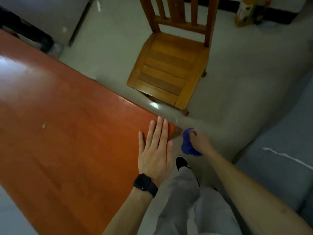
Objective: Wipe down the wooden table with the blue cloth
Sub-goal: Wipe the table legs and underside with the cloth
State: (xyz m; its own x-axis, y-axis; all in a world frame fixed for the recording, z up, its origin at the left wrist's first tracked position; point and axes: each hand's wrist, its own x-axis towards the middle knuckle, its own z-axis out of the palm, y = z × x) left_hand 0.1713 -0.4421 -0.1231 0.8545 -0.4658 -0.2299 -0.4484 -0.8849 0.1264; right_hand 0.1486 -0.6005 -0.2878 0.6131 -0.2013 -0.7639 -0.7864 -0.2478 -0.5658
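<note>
The reddish-brown wooden table (67, 124) fills the left half of the head view, its corner near the middle. My left hand (155, 151) lies flat on the tabletop by that corner, fingers spread, a black watch on the wrist. The blue cloth (187, 145) is bunched up just off the table's corner, below the level of the top. My right hand (199, 141) is closed on the cloth, beside the table edge and over the floor.
A wooden chair (169, 65) stands on the pale floor beyond the table corner. A grey sofa (279, 158) lies at the right. My legs and a black shoe (182, 162) are below the hands. A small pale speck (44, 125) sits on the tabletop.
</note>
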